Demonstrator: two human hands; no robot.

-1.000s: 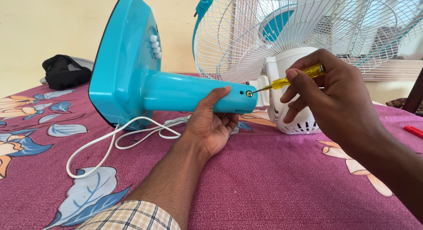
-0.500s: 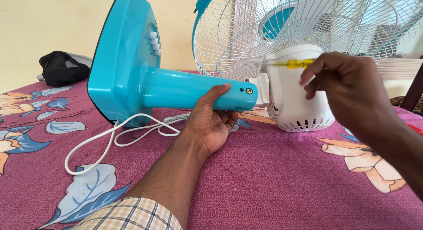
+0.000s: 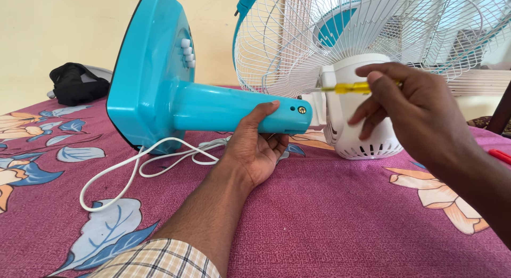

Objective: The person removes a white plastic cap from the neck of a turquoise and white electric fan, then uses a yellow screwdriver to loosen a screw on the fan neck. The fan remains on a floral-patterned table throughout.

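From the head camera, the person is working on a turquoise table fan lying on its side across a magenta floral bedspread (image 3: pixel 330 225). The left hand (image 3: pixel 255 145) is cupping the fan's turquoise stem (image 3: pixel 229 110) from below and the near side, thumb lying along its top, fingers curled firmly around it. The square base (image 3: pixel 146 75) is standing on edge at the left, and the white motor housing (image 3: pixel 356 129) and wire grille (image 3: pixel 372 38) are sitting at the right, farther back.

The right hand (image 3: pixel 410 113) is gripping a yellow-handled screwdriver (image 3: pixel 354 88), fingers closed round the handle. The shaft is pointing left, and its tip seems to be hovering just above and right of the brass screw (image 3: pixel 302 110) at the stem's right end, not touching it; the thin tip is hard to make out against the white housing.

To do this step well, the person is probably needing to lower the tip squarely into the screw head, keeping the shaft in line with the screw so that it does not slip out and scar the plastic. The left hand is well placed to keep the stem from rolling under the turning force.

A white power cord (image 3: pixel 143 166) is looping across the bedspread near the base, and a black bundle (image 3: pixel 77 83) is lying at the far left.
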